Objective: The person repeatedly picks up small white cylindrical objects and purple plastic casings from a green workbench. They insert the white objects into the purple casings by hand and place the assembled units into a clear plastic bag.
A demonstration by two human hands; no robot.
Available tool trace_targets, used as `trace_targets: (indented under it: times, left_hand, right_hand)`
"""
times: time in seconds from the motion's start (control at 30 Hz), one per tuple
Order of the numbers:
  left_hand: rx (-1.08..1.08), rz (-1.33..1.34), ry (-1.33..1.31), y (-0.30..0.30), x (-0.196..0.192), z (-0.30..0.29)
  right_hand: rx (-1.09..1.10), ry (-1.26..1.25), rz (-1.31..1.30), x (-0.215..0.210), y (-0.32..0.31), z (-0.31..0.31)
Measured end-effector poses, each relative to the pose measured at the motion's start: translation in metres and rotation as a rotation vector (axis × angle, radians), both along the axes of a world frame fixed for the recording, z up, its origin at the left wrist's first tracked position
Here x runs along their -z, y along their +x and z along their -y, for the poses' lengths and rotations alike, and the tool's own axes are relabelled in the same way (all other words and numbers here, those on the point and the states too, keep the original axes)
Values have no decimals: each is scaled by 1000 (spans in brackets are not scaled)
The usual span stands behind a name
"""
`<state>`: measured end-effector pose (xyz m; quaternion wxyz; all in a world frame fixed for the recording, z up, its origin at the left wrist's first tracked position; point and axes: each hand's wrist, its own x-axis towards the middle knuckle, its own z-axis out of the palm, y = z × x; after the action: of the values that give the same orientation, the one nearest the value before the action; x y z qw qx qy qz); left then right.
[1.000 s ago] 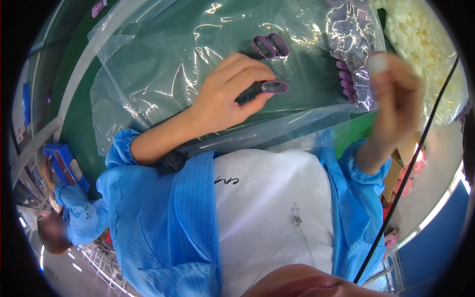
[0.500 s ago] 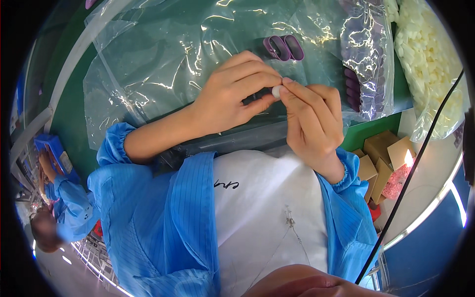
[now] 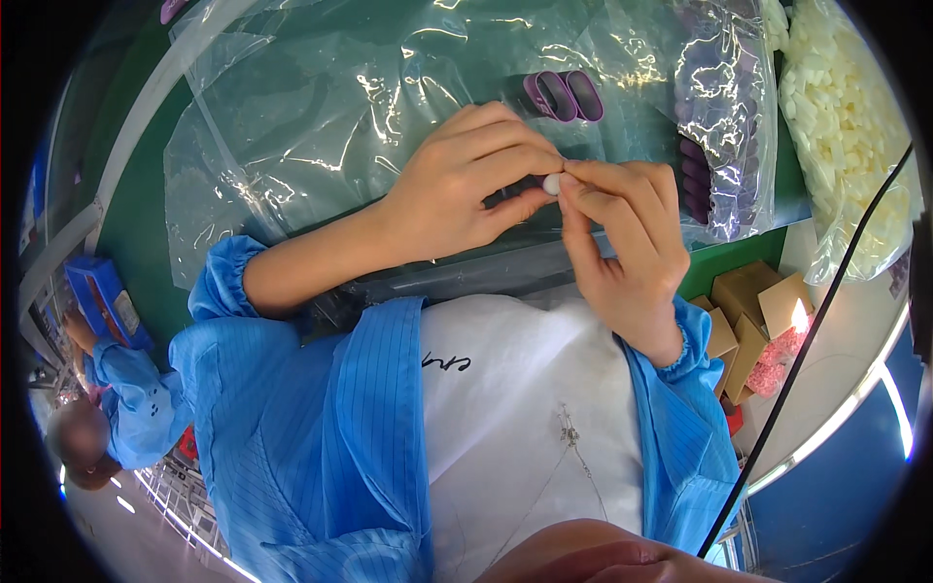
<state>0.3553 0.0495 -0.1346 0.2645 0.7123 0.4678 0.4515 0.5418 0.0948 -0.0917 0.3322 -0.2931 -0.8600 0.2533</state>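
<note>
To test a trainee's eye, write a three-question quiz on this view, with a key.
1. How many purple loops sit side by side just beyond the hands, away from the stack?
2. True or false: the small white item shows where the left hand and right hand meet.
3. The pieces in the clear bag at upper right are: A black; B cream; C blue.

Key: 1. Two. 2. True. 3. B.

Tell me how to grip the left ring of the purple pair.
Probably pinch the left ring by its left wall, coming from the left: that side looks free, the opening should take a fingertip, and the right ring crowds its other side.
</note>
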Motion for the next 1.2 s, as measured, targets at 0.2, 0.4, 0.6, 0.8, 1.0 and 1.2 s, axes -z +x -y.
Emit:
trace_targets:
  times: [0.2, 0.4, 0.6, 0.8, 1.0, 1.2]
  left_hand:
    - [3, 0, -11, 1, -1, -1]
    - [17, -9, -11, 1, -1, 0]
    - [27, -8, -23, 1, 1, -1]
    - [41, -18, -29, 0, -1, -1]
    - [36, -32, -1, 0, 1, 0]
    - [37, -33, -5, 1, 0, 1]
  right_hand:
    - [-36, 25, 18, -2, 0, -3]
    - [-154, 34, 60, -4, 12, -10]
    - [-218, -30, -31, 4, 25, -20]
    - [-218, 89, -42, 8, 21, -20]
    - [-296, 300, -29, 24, 31, -23]
    - [-317, 331, -42, 30, 36, -26]
